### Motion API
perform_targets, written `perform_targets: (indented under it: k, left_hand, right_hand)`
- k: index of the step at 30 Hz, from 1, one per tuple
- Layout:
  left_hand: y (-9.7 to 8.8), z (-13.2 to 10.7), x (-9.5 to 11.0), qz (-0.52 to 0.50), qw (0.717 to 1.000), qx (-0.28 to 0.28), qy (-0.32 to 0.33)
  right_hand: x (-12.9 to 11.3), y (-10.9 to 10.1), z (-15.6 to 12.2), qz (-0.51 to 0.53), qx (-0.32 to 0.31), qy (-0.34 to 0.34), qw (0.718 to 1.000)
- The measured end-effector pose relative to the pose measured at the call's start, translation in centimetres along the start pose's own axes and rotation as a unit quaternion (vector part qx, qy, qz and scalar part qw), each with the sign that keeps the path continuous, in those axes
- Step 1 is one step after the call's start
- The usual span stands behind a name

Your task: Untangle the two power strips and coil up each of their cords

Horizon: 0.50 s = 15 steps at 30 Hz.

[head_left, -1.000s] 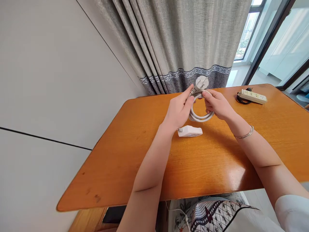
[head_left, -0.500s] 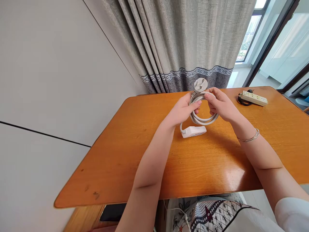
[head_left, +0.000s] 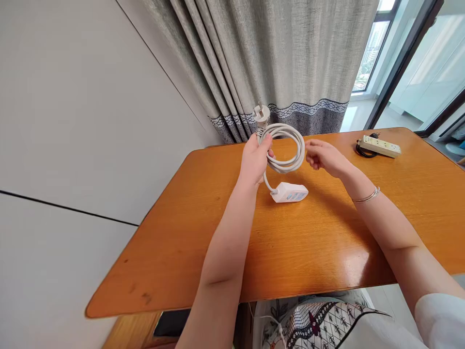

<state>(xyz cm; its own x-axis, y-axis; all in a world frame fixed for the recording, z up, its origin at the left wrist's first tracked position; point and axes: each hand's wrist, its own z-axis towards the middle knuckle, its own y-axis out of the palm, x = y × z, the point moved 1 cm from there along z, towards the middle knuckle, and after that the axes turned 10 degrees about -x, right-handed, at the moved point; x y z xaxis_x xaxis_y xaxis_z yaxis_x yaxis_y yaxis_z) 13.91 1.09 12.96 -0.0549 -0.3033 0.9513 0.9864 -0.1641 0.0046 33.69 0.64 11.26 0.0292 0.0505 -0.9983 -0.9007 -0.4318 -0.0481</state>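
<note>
A white power cord, wound into a loose coil, is gripped on its left side by my left hand. Its white three-pin plug sticks up above that hand with the pins pointing upward. From the coil the cord runs down to a white power strip, which lies tilted below, at or just over the tabletop. My right hand is just right of the coil, apart from it, with fingers loosely curled and nothing visible in them.
A cream power strip with a black cord and plug lies at the table's far right. The wooden table meets a pale wall panel on the left. A grey curtain hangs behind its far edge.
My right hand has let go of the coil and sits to its right. My left hand has moved left with coil and plug. The white strip has turned, showing its socket face.
</note>
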Motion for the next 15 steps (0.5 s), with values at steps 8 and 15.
perform_targets:
  k: [8,15]
  left_hand:
    - [0.3,-0.2,0.3,-0.025,1.0,0.019,-0.003]
    - [0.9,-0.7,0.8,-0.018,1.0,-0.002,0.01]
  right_hand:
    - [2.5,2.0,-0.6,-0.167,-0.313,0.201,0.913]
    - [3.7,2.1,0.6,-0.032,-0.163,0.165,0.972]
